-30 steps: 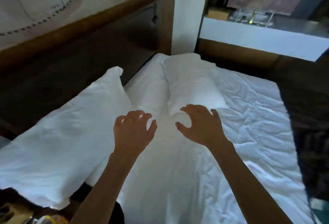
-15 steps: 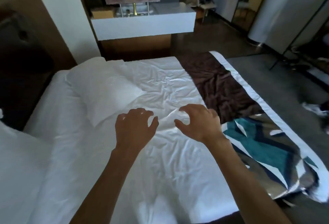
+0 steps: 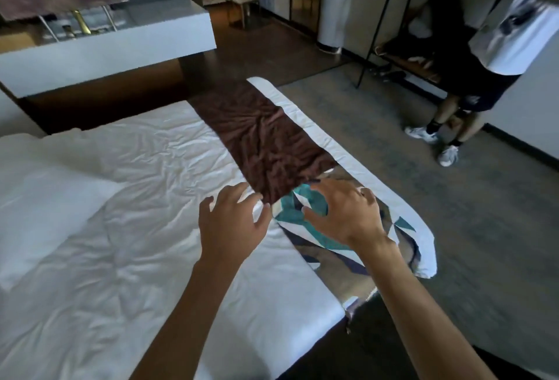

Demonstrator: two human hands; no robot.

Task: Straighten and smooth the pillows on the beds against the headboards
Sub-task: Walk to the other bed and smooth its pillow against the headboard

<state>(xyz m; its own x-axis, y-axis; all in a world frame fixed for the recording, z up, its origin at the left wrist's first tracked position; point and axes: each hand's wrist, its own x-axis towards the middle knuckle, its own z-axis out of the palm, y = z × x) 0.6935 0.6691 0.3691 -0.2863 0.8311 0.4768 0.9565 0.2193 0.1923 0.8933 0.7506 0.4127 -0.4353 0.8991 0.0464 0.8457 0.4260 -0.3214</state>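
A white pillow point(image 3: 45, 210) lies flat on the left part of the bed, partly cut off by the frame's left edge. The bed's white wrinkled sheet point(image 3: 136, 289) fills the lower left. My left hand point(image 3: 230, 222) hovers over the sheet, fingers spread and curled, holding nothing. My right hand point(image 3: 344, 213) hovers over the patterned bed runner point(image 3: 302, 222), fingers apart and empty. Both hands are well to the right of the pillow. The headboard is out of view.
A brown and teal runner with a white border point(image 3: 263, 134) crosses the bed's foot end. A white counter point(image 3: 106, 47) stands behind the bed. Another person point(image 3: 472, 77) stands at the right by a black clothes rack point(image 3: 381, 16). Grey carpet point(image 3: 453, 228) lies right of the bed.
My view has swung right, away from the headboard and pillows toward the bed's foot and the room. Both hands stayed raised and empty, now over the runner's edge instead of the pillows.
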